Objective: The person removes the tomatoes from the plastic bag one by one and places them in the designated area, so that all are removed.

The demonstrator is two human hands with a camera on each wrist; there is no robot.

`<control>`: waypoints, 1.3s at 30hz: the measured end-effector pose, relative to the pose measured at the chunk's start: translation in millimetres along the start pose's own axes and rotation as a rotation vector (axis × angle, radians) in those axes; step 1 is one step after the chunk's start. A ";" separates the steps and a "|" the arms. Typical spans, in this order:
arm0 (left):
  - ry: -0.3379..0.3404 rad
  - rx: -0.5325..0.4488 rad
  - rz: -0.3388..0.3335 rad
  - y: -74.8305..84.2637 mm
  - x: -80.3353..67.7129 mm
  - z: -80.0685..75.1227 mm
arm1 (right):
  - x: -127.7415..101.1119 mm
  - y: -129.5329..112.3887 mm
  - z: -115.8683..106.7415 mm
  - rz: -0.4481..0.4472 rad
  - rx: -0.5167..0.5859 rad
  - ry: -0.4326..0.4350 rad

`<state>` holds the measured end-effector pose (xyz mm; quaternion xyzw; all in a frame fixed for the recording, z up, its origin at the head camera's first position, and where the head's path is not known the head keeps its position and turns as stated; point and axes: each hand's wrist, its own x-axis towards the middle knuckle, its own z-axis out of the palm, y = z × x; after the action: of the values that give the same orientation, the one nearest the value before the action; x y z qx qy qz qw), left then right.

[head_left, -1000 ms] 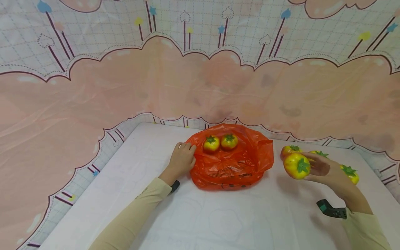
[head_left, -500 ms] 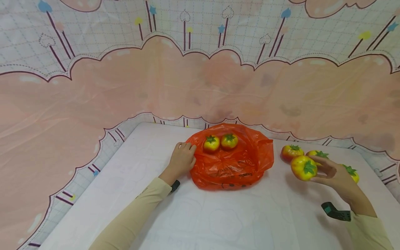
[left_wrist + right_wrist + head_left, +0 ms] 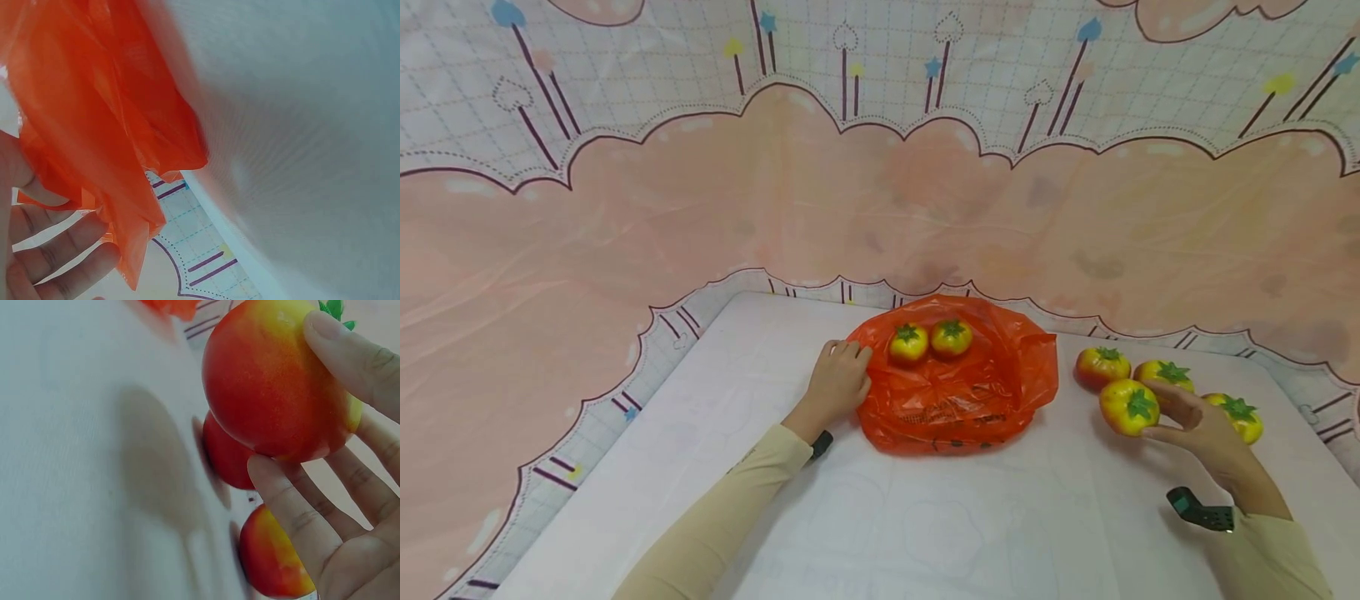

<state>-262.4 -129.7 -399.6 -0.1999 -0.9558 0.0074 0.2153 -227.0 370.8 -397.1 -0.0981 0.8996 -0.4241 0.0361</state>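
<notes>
Lower right, the right grip (image 3: 1213,433) pinches 1 smooth fruit (image 3: 1126,408) that might slip and scatter 3 others (image 3: 1101,371), while the left grip (image 3: 838,377) holds the bag (image 3: 958,400).

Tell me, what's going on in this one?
A person holds a red-and-yellow fruit in the right-hand grip, just above the white table. Three similar fruits sit close by. The left-hand grip holds the left edge of a red plastic bag. Two more fruits rest in or on it; which is unclear.
</notes>
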 end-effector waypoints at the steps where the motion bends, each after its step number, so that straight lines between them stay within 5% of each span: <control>1: 0.000 0.000 -0.001 -0.1 0.2 0.0 | -0.1 0.8 0.2 -0.002 0.005 0.003; 9: 0.005 -0.004 -0.003 -0.4 0.7 -0.6 | 1.4 7.9 2.5 0.092 0.069 0.004; 22: -0.006 -0.010 -0.009 -1.1 -0.4 0.3 | 1.8 9.4 6.4 0.229 0.018 -0.044; 39: -0.035 -0.016 -0.030 -1.5 -0.2 0.0 | 5.5 19.1 6.9 0.241 -0.022 -0.023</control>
<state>-262.9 -131.2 -399.5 -0.1872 -0.9623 -0.0001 0.1972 -234.1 376.3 -416.1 0.0053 0.9090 -0.4055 0.0961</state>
